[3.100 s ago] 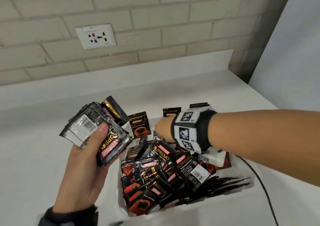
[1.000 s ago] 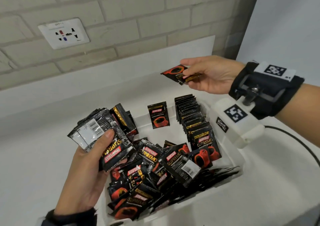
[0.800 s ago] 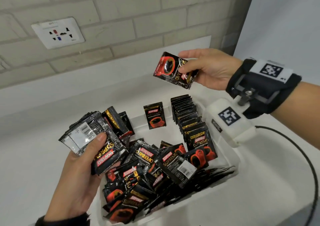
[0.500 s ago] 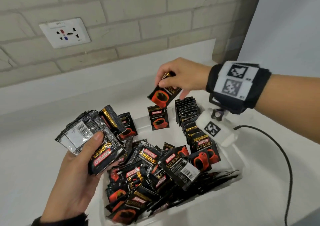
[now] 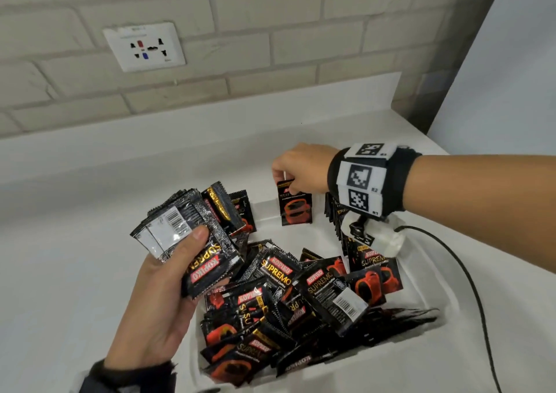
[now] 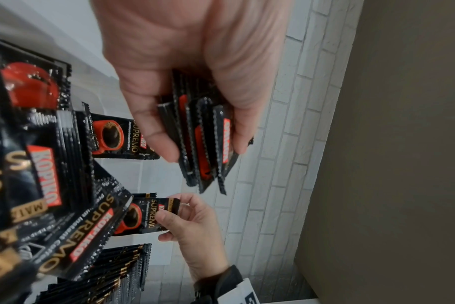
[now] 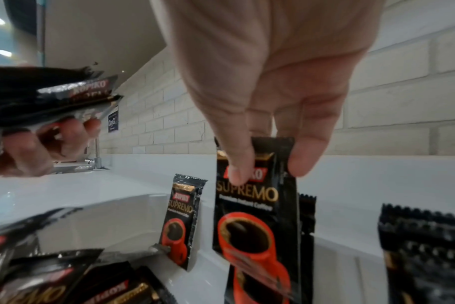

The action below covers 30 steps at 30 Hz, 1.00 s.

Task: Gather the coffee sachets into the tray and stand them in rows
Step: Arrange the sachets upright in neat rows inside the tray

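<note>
A white tray (image 5: 427,275) on the counter holds a loose heap of black coffee sachets (image 5: 279,299). My left hand (image 5: 168,275) grips a stack of sachets (image 5: 192,236) above the tray's left rim; the left wrist view shows the stack (image 6: 203,142) edge-on between thumb and fingers. My right hand (image 5: 298,170) pinches the top of one upright sachet (image 5: 294,206) at the tray's far wall, in front of another standing one (image 7: 308,216). A single sachet (image 7: 181,222) stands to its left. A row of standing sachets (image 5: 346,233) runs along the right side under my wrist.
The white counter (image 5: 75,242) runs back to a low upstand and a brick wall with a socket plate (image 5: 144,46). A black cable (image 5: 469,287) trails over the counter right of the tray. A tap (image 7: 96,156) shows far left in the right wrist view.
My right hand has carried one sachet down from above the tray and now holds it upright against the far wall. The left hand keeps its stack almost still.
</note>
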Each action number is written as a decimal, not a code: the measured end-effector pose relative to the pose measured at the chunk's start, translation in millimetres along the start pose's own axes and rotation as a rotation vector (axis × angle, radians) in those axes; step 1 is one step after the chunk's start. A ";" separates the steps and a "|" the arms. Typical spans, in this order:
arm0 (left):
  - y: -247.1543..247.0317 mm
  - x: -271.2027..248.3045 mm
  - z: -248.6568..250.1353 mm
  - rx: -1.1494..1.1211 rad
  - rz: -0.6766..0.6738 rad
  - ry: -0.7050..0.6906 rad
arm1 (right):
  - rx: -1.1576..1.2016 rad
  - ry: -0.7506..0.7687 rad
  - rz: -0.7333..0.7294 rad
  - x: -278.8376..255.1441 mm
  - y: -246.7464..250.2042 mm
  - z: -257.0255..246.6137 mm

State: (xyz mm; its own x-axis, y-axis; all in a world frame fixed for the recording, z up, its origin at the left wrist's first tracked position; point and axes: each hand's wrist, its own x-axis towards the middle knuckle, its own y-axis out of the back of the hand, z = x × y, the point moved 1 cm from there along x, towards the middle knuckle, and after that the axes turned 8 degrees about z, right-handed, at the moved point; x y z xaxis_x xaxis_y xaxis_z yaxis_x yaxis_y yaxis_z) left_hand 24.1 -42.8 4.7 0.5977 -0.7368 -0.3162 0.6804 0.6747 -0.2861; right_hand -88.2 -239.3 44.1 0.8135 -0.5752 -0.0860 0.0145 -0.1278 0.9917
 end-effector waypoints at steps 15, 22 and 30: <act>1.0 4.2 -1.9 0.006 -0.023 -0.009 | -0.178 -0.016 0.036 6.9 -18.8 8.4; 5.5 4.9 -5.2 0.019 -0.021 -0.023 | -0.226 -0.019 0.058 10.1 -21.3 12.1; -2.9 5.6 -8.3 -0.031 -0.042 0.017 | -0.207 -0.047 0.068 6.0 -13.5 17.2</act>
State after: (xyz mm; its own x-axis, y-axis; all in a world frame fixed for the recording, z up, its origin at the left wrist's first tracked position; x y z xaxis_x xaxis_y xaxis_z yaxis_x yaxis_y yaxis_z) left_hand 22.0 -48.5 -3.8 0.5612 -0.7641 -0.3182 0.6913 0.6441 -0.3274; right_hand -93.5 -254.9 28.6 0.7888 -0.6144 -0.0181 0.0836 0.0781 0.9934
